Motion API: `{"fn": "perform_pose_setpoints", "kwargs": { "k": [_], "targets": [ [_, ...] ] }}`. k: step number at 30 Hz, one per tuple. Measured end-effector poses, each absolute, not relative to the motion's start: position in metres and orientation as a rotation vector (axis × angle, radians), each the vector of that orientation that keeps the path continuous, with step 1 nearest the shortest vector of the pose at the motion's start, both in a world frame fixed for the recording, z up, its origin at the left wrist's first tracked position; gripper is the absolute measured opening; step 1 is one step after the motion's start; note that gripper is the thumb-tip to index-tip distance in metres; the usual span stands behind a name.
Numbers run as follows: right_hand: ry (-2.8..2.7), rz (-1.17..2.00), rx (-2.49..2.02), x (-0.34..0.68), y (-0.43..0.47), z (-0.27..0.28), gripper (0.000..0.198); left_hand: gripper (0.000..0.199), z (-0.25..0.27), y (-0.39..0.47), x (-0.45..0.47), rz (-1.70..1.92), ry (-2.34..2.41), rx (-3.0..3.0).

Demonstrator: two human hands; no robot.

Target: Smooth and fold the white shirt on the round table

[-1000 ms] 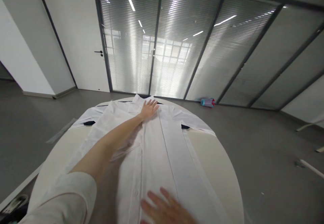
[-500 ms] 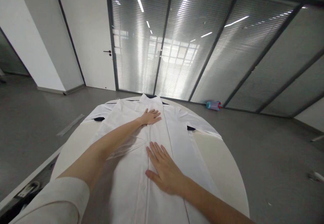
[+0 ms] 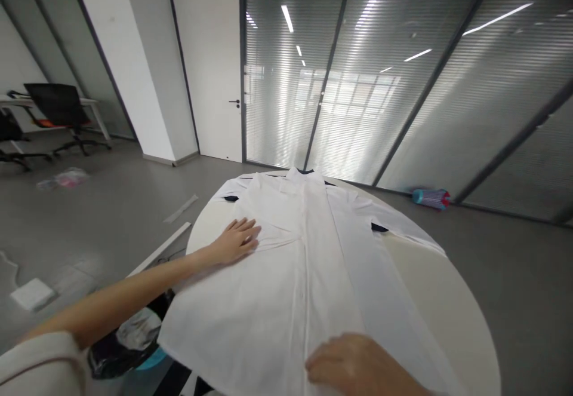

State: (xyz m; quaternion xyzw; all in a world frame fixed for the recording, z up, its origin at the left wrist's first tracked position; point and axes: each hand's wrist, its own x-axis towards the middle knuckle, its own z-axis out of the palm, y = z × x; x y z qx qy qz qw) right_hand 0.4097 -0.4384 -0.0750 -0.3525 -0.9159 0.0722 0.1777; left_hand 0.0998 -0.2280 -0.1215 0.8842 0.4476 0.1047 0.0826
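White shirt (image 3: pixel 308 276) lies face up, buttoned, spread flat along the round worktop (image 3: pixel 443 306) w/ collar at the far end; left hand (image 3: pixel 235 241) rests palm-down on its left chest area, fingers (image 3: pixel 248 229) flat and slightly spread, gripping nothing — seemingly pinning the cloth. Right hand (image 3: pixel 358 363) sits on the near hem, fingers curled under, so can't tell if they pinch fabric. Room: grey floor, glass wall w/ blinds (image 3: pixel 358 73), white door (image 3: pixel 210 67), office chair (image 3: pixel 58 109) far left, black bag (image 3: pixel 125 348) below the worktop edge.
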Motion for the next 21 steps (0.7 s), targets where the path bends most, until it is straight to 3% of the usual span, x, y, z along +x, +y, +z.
{"fn": "perform_pose_setpoints", "kwargs": {
  "k": [3,7,11,16,21],
  "targets": [
    [-2.594,0.340,-1.080,0.367,-0.395,-0.022,0.034,0.052,-0.119,-0.300,0.044,0.507,1.393,2.428],
    [-2.508,0.174,-1.298,0.306,-0.302,0.006,0.030,0.056,-0.129,-0.367,-0.003,0.965,1.527,1.839],
    [-2.416,-0.049,-1.608,0.257,-0.185,0.004,0.028,0.059,-0.145,-0.404,-0.018,1.079,1.425,1.353],
    [-2.132,0.067,-1.965,0.211,-0.064,-0.012,0.028,0.059,-0.157,-0.428,-0.012,1.185,1.443,1.038],
    [-2.056,0.114,-2.058,0.186,-0.004,-0.039,0.033,0.051,-0.165,-0.444,-0.003,1.077,1.425,0.820]
  ]
}}
